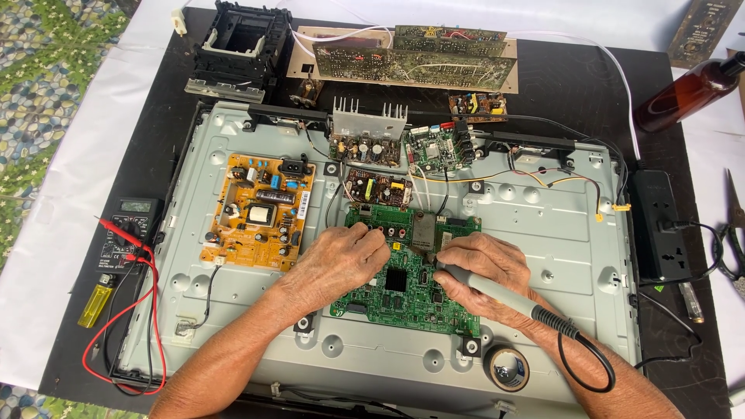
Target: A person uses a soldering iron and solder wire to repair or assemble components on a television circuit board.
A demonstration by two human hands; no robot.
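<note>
A green circuit board lies on the grey metal back panel of a flat screen. My left hand rests on the board's upper left part, fingers curled and pressing down near a row of connectors. My right hand grips a grey soldering iron like a pen, its tip pointing toward the board's centre beside a metal shield can. The iron's black cord loops down to the right.
An orange power board sits left on the panel. Several smaller boards and a heat sink lie at the top. A multimeter with red leads, a yellow lighter, a tape roll, a power strip, a brown bottle surround it.
</note>
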